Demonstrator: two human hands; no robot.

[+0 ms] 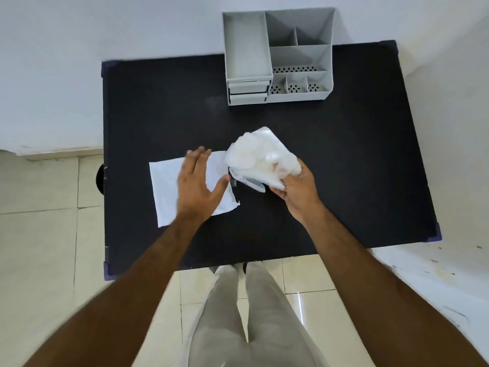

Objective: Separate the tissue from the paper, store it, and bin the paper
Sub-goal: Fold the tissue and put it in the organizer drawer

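Observation:
A flat white sheet lies on the black table, left of centre. My left hand rests flat on it with the fingers spread, holding nothing. My right hand grips a crumpled white bundle just right of the sheet, lifted a little off the table. The bundle looks like thin translucent wrap around soft white material; I cannot tell which part is tissue and which is paper. Its lower left corner hangs close to the sheet's right edge.
A grey desk organiser with several open compartments and two small drawers stands at the table's far edge. A dark round object peeks out beside the table's left edge. White walls and a tiled floor surround the table.

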